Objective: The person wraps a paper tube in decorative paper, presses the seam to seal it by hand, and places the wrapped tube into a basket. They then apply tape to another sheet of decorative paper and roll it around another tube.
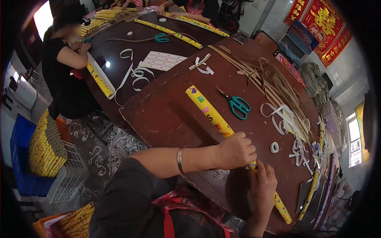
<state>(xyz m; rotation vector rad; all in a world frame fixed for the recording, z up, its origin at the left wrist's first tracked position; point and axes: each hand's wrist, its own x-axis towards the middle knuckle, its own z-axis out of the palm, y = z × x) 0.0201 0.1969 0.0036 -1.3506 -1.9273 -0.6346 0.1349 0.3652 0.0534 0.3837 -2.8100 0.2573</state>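
A long roll of yellow printed paper lies slantwise over the brown table in front of me. My left hand, with a bracelet on its wrist, is closed around the middle of the roll. Just below it, my right hand grips the same roll with its fingers pressed together. The lower end of the roll sticks out past my right hand. Green-handled scissors rest to the right of the roll. A small white ring of tape lies beside my hands.
Brown strips and curled white strips lie along the table's right side. A label sheet is farther back. At left, a person handles another yellow roll. Crates with stacked rolls stand at lower left.
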